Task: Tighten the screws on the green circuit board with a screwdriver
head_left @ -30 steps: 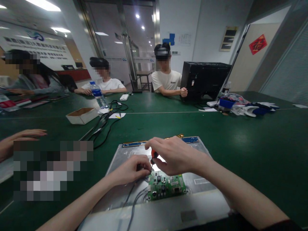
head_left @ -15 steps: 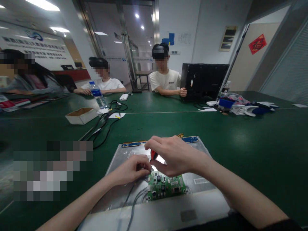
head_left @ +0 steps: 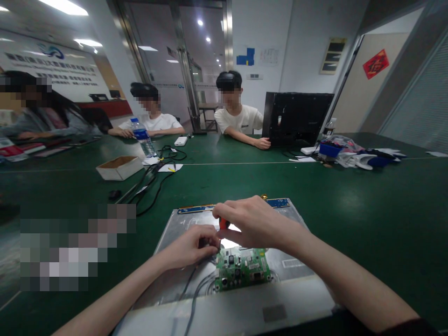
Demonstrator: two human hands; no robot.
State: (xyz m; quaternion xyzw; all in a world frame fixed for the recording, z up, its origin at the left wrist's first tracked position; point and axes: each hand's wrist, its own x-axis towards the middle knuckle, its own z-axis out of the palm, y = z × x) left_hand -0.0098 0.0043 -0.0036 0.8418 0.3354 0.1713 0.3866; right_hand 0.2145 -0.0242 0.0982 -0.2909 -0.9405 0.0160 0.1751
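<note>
My right grip (head_left: 250, 221) pinches a red-handled screwdriver (head_left: 224, 224) at the far-left corner of a circuit board (head_left: 241, 268); my left grip (head_left: 199, 245), hold unclear, crowds it. Green surface (head_left: 367, 224) stretches wide rightward, glass doors (head_left: 206, 56) beyond.

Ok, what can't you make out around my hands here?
In the head view:
Upper end of the red-handled screwdriver: hidden by the right hand.
Whether the left hand holds anything: hidden by its own curled shape.
Lettering on the green rectangular circuit board: too small.
Near edge of the flat silver metal panel: cut off by the bottom edge.
</note>
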